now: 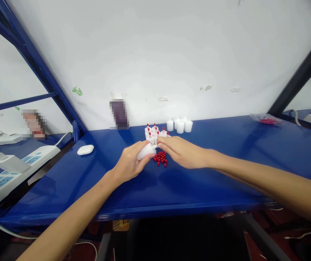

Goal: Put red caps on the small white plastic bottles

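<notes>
My left hand [131, 159] is wrapped round a white bottle [146, 151], tilted with its narrow nozzle toward the right. At the nozzle's tip, the fingers of my right hand [177, 150] are pinched together; whatever they hold is hidden. Just below lies a loose pile of small red caps [161, 157] on the blue table. Behind my hands stand several white bottles with red tips [150, 137], partly covered by my fingers. Farther back to the right is a group of white bottles [180, 127] without visible red tips.
A white earphone case [85, 149] lies on the blue table [144, 192] at the left. A clear bag with red pieces [266, 119] is at the back right. Power strips [11, 177] and cables are at the far left. Blurred upright object [119, 114] leans against the wall.
</notes>
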Motion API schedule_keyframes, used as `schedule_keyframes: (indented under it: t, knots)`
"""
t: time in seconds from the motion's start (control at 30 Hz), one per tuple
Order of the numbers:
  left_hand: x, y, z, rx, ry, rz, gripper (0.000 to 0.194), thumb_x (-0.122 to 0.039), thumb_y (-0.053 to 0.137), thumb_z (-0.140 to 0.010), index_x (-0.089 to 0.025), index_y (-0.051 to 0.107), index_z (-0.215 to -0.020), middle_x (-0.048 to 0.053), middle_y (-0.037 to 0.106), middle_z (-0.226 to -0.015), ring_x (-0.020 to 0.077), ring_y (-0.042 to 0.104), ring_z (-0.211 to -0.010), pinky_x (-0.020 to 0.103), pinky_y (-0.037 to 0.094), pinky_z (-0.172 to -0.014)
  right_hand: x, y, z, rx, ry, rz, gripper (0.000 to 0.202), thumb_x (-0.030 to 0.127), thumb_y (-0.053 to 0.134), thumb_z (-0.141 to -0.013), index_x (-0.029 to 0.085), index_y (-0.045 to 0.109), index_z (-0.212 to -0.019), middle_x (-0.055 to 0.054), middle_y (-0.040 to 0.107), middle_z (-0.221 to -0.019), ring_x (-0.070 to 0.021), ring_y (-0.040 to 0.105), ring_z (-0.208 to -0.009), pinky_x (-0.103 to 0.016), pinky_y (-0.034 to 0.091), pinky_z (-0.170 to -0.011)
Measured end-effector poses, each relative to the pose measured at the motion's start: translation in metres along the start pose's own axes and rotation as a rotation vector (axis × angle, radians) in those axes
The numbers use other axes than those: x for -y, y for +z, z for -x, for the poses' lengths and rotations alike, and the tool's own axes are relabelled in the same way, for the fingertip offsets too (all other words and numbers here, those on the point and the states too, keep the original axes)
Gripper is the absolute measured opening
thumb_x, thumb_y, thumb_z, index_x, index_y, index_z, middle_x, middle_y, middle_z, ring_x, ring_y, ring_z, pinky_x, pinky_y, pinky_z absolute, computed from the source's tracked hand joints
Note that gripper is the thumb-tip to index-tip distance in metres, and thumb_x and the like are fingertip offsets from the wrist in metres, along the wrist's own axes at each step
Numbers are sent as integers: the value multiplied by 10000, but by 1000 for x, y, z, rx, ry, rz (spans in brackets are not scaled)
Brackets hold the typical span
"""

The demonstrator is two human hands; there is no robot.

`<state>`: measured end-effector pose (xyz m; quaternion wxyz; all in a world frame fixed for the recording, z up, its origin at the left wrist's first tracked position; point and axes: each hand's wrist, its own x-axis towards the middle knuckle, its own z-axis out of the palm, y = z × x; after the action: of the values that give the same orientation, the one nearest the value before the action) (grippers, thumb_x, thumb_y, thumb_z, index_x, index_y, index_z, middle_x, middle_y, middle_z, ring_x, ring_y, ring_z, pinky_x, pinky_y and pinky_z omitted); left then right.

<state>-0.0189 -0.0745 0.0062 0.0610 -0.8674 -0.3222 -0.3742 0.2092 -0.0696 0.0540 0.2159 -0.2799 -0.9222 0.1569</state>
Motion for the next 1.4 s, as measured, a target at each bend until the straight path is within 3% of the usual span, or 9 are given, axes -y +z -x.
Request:
schedule_keyframes:
  t: [0.2, 0.37, 0.57, 0.7, 0.83, 1.0, 1.1, 1.2, 1.4]
  knots:
    - [12, 1, -7, 56, 8, -8, 392, -413, 544, -967, -157, 556, -1264, 86, 677, -987, 188, 642, -835, 291, 514, -764, -10, -18, -5, 51, 53, 1, 275, 298, 305, -1010, 195, 478, -823, -36, 575, -811, -159, 491, -722, -305, 364, -712]
    - [24, -1, -6, 19, -129, -14, 386, -421, 545, -961, -167, 593, -1247, 88, 699, -1069, 212, 664, -924, 311, 508, -842, -27, -36, -19, -5, 174, 47, 309, 304, 355, -963, 195, 428, -683, 1, 505, -669, -131, 441, -626, -280, 317, -609]
    - [34, -5, -7, -74, -368, -12, 404, -469, 452, -986, -159, 659, -1139, 79, 706, -1045, 214, 660, -910, 323, 500, -856, -25, -22, -52, 246, 219, 110, 329, 265, 438, -878, 193, 417, -557, -9, 499, -542, -128, 448, -541, -290, 307, -549]
    - [38, -4, -7, -60, -360, -27, 426, -486, 416, -994, -156, 686, -989, 75, 673, -962, 197, 633, -863, 305, 485, -808, -19, -10, -74, 367, 204, 210, 317, 296, 461, -877, 170, 540, -596, -44, 571, -577, -159, 515, -564, -298, 347, -557]
    - [38, -5, -7, -30, -355, -33, 444, -509, 419, -991, -155, 684, -954, 55, 684, -866, 186, 619, -761, 290, 454, -721, -15, -7, -82, 362, 237, 335, 261, 281, 492, -887, 121, 653, -758, -99, 656, -702, -187, 587, -648, -292, 362, -577]
    - [34, -7, -8, 79, -340, 5, 429, -512, 434, -986, -169, 693, -976, 44, 723, -891, 193, 645, -777, 282, 437, -718, -13, -12, -58, 208, 239, 470, 352, 323, 441, -947, 113, 681, -798, -119, 648, -687, -190, 570, -610, -299, 304, -534]
    - [29, -7, -9, 150, -289, 37, 427, -509, 437, -985, -170, 696, -971, 38, 724, -883, 189, 640, -761, 274, 427, -701, -18, -15, -32, 278, 149, 487, 252, 250, 487, -922, 123, 688, -838, -102, 655, -727, -168, 548, -596, -291, 292, -531]
    - [23, -6, -9, 192, -269, 72, 418, -496, 432, -990, -169, 692, -970, 22, 702, -834, 171, 618, -713, 264, 409, -672, -28, -12, -9, 337, 124, 430, 218, 201, 587, -852, 147, 676, -1044, -90, 678, -857, -170, 568, -662, -274, 321, -558]
    - [16, -7, -8, 296, -285, 108, 402, -498, 425, -992, -167, 653, -991, 3, 667, -782, 154, 587, -672, 257, 382, -647, -47, 0, 7, 255, 62, 274, 195, 196, 564, -887, 150, 654, -1054, -53, 644, -787, -158, 551, -658, -266, 361, -606]
